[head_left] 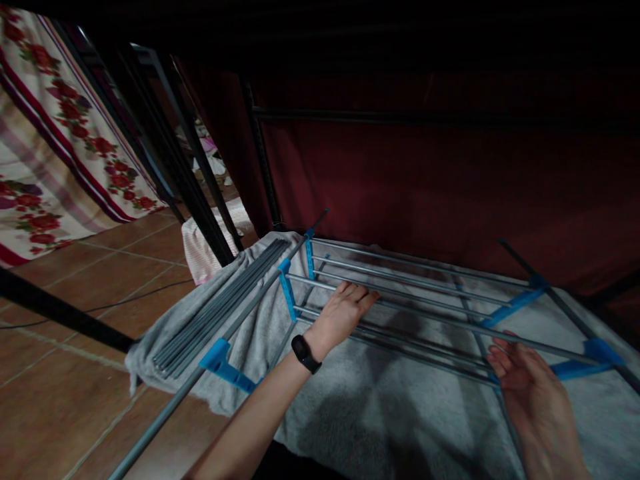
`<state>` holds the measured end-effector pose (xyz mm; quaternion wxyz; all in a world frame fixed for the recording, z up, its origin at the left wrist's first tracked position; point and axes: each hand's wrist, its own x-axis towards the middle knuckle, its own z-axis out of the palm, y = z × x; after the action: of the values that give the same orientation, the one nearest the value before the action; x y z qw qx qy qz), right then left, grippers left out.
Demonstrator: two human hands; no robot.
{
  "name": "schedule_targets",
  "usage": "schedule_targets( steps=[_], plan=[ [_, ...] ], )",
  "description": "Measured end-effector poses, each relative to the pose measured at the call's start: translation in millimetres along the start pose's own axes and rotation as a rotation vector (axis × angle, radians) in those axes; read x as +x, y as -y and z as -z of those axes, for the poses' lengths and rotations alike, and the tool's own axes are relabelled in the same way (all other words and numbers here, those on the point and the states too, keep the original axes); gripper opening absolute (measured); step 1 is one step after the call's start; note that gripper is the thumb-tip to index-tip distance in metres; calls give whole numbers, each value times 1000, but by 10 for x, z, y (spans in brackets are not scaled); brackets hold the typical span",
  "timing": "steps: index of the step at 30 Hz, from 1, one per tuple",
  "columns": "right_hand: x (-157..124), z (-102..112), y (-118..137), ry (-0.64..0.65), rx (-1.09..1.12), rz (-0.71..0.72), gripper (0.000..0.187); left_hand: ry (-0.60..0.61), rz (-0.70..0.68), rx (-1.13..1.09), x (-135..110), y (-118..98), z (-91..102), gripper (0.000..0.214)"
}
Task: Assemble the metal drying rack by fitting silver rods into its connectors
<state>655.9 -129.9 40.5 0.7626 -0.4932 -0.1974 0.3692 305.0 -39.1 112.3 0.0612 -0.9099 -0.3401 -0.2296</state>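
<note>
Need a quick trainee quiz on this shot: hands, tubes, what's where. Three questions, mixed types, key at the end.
1. Multiple choice. The fingers of the left hand lie over:
A) a blue connector
B) a grey tube
C) the floral cloth

2. True or false. The bundle of loose tubes lies on the grey blanket.

3. Fill in the blank. The black wristband is on the person's ____ wrist.

Key: 1. B; 2. True; 3. left
</note>
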Motion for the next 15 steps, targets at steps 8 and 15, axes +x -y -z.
schedule_targets(
  steps=[8, 15],
  plan=[
    [-24, -28, 9, -15, 23, 5, 19, 1, 4, 15, -10, 0, 2, 40],
    [18, -5, -19, -35, 40, 14, 14, -7, 1, 21, -10, 5, -14, 41]
  ],
)
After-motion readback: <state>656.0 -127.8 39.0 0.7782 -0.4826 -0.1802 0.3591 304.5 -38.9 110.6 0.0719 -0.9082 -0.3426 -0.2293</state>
